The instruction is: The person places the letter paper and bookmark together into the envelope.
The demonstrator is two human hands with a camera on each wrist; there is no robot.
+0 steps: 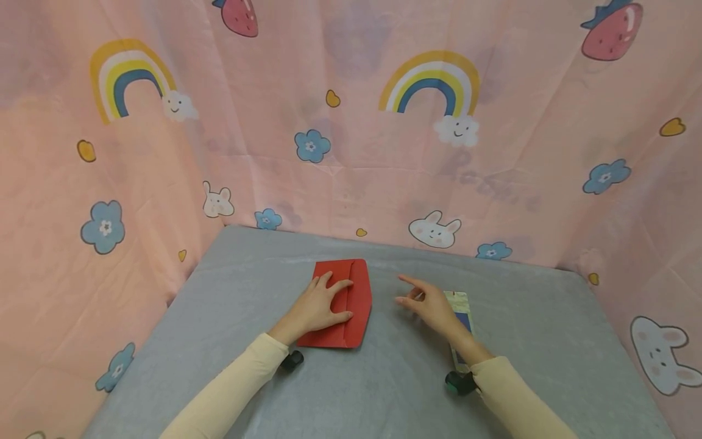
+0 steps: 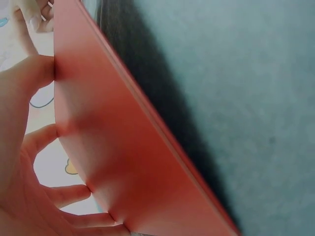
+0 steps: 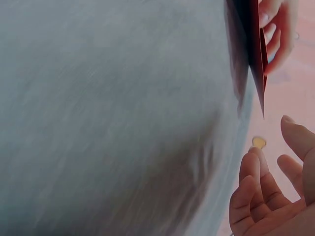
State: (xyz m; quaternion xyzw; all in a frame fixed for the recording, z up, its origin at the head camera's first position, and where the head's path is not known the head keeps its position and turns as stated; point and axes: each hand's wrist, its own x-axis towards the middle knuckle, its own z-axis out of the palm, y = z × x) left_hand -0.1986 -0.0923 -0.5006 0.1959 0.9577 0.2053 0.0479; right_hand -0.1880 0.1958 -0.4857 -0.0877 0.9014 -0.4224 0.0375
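A red envelope (image 1: 359,305) lies on the grey-covered table, its flap side toward the right. My left hand (image 1: 317,308) rests on it with spread fingers; in the left wrist view the fingertips (image 2: 81,189) touch the red face of the envelope (image 2: 118,142). To the right of the envelope, my right hand (image 1: 433,305) hovers over the table, holding nothing. Its index finger points left and the other fingers bend loosely. The right wrist view shows that hand (image 3: 275,196) apart from the envelope's edge (image 3: 261,64).
A narrow pale printed card (image 1: 463,318) with a blue patch lies under the right forearm, partly hidden by it. Small dark wrist devices sit below each cuff. A pink patterned curtain (image 1: 351,189) encloses the back and sides of the grey table (image 1: 373,396).
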